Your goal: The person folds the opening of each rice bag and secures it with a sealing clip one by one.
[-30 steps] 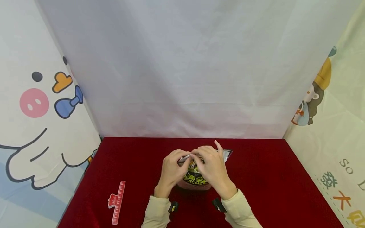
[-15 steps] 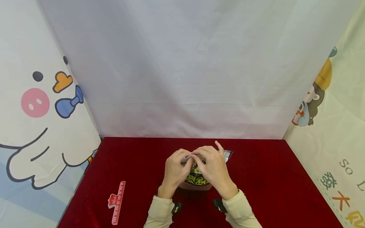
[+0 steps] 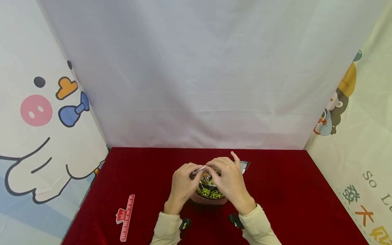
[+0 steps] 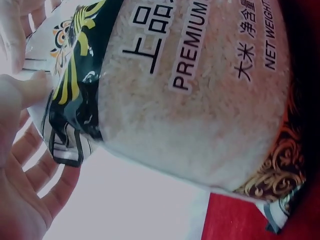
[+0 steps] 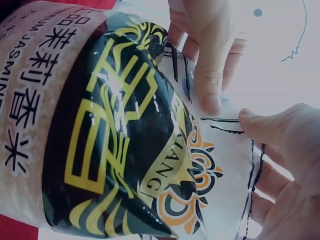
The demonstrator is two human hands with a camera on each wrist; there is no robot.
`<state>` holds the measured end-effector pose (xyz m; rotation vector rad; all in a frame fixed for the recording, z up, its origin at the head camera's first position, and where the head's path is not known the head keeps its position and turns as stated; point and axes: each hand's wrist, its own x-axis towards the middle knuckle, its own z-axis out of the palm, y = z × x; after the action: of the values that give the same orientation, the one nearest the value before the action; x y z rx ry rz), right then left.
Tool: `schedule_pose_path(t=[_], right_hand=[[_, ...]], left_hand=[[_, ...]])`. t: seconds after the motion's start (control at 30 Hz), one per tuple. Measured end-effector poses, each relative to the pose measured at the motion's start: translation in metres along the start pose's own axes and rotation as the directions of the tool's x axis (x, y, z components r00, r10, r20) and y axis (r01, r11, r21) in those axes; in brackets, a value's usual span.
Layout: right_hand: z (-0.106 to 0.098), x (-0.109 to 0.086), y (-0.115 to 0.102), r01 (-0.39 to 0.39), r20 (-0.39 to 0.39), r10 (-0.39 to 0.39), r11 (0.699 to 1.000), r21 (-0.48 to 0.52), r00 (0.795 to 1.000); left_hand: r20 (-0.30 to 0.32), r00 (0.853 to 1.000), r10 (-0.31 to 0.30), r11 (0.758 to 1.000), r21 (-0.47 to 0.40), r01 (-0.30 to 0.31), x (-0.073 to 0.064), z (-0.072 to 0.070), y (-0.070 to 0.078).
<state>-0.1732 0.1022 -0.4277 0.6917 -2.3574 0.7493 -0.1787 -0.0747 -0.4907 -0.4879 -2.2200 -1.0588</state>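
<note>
A clear plastic bag of rice (image 3: 209, 192) with a black and yellow label stands upright between the two hands. Thumb and fingers of the left hand (image 3: 183, 182) pinch its flattened top edge on the left. On the right, the right hand (image 3: 229, 178) pinches the same edge, thumb tip close to the left one, little finger raised. In the right wrist view the bag's clear top (image 5: 230, 165) runs between thumbs and fingers. Rice grains show through the bag's front (image 4: 165, 125) in the left wrist view. The hands cover much of the top edge in the head view.
To the left on the dark red cloth (image 3: 275, 190) lies a red and white clip (image 3: 125, 217) with a long bar in a piano-key pattern. A white curtain (image 3: 196, 85) stands behind, and printed cloths hang at the left and right sides.
The left hand shifted right along the bag's top toward the right hand, then back left, where more of the edge shows. The right hand has stayed nearly still; the clip has not moved.
</note>
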Motion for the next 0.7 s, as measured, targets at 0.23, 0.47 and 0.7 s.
schedule_pose_path(t=[0.23,0.47,0.7], right_hand=[[0.0,0.0,-0.001,-0.004,0.013,0.004,1.0,0.022,1.0],[-0.001,-0.001,-0.002,-0.009,0.015,0.009,1.0,0.016,1.0],[-0.002,-0.001,-0.002,-0.017,0.016,0.016,1.0,0.018,1.0]], left_hand=[[0.004,1.0,-0.018,1.0,0.025,0.017,-0.004,-0.004,-0.003],[-0.005,0.999,-0.042,0.999,-0.004,0.042,-0.011,-0.006,-0.007],[-0.007,0.998,-0.058,0.998,0.008,0.058,-0.013,-0.009,-0.013]])
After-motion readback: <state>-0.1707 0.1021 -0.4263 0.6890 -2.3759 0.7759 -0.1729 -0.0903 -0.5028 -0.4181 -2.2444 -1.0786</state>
